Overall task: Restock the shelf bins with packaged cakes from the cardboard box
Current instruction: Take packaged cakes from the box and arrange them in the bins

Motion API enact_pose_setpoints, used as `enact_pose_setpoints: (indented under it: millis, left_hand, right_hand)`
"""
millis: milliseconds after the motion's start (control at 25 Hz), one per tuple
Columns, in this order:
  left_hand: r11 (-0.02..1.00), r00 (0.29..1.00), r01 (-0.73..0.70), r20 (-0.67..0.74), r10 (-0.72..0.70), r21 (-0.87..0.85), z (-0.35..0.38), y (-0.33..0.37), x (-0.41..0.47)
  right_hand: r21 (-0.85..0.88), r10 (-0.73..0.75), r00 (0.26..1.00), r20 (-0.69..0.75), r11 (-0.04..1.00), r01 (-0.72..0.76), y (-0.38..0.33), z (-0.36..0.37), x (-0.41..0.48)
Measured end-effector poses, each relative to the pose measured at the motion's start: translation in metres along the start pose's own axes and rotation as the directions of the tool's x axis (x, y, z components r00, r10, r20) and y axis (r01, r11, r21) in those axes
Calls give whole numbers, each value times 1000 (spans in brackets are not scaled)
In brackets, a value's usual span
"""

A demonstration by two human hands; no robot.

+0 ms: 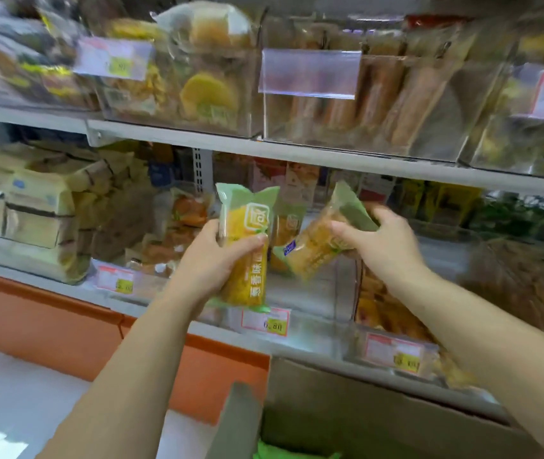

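Observation:
My left hand (pixel 212 260) grips a packaged cake (pixel 247 226) with a green and yellow wrapper, held upright in front of the lower shelf. My right hand (pixel 380 240) holds a second packaged cake (pixel 323 240), tilted, with its lower end inside a clear bin (pixel 313 293) on the lower shelf. Another cake of the same kind (pixel 285 240) stands in that bin between the two. The cardboard box (pixel 363 412) sits open at the bottom, under my arms, with a green wrapper (pixel 284 453) showing inside.
Clear bins of other baked goods fill the upper shelf (pixel 297 157) and the lower shelf on both sides. Price tags (pixel 265 323) hang on the bin fronts. An orange base panel (pixel 49 313) runs below the shelf, with pale floor (pixel 16 392) at the left.

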State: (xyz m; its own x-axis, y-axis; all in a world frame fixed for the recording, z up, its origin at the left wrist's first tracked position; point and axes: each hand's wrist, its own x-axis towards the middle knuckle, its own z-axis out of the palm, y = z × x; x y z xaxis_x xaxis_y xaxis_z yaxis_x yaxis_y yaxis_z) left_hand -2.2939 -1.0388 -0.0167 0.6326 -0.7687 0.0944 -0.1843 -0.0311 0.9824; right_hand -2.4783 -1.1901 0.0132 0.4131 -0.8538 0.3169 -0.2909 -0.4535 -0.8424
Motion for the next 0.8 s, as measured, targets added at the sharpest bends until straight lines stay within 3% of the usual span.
enact_pose_setpoints:
  millis: [120, 200, 400, 640, 800]
  left_hand:
    - [996, 997, -68, 26, 67, 53, -3, -11, 28]
    - [992, 994, -109, -10, 109, 63, -3, -17, 43]
    - [984, 984, -169, -48, 172, 60, -2, -17, 64]
    - [989, 988, -146, -46, 147, 25, 9, -14, 71]
    - [990, 989, -143, -26, 144, 19, 18, -12, 71]
  right_hand:
    - [-415, 58, 992, 110, 910, -7, 6, 25, 69]
    - [-571, 139, 971, 196, 821, -2, 17, 35, 106]
    - [-615, 111, 956, 271, 784, 83, 68, 58, 160]
    - [-863, 116, 943, 311, 450, 229, 77, 69, 178]
    - [-854, 121, 927, 356, 444, 270, 72, 59, 188]
